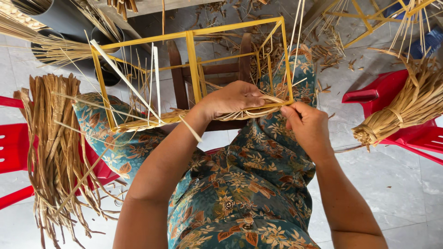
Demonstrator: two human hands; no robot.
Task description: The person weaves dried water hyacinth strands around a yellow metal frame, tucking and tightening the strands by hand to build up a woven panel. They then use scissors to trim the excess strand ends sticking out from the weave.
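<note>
Gripping the yellow frame (194, 64), both hands (233, 99) curled over straw strands (240, 113)

Yellow frame (194, 64), tan straw strands (55, 138), teal floral-print clothing (249, 184), red, probably plastic, chairs (406, 133)

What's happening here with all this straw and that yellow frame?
A seated person in a floral garment is working dried straw-like fibre onto a yellow box-shaped frame resting over their knees. The left hand presses a twisted band of fibre against the frame's near bar, while the right hand pinches a strand at the frame's corner. A bundle of flat dried strips lies over a red plastic chair on one side, and a tied sheaf on the other.
</note>
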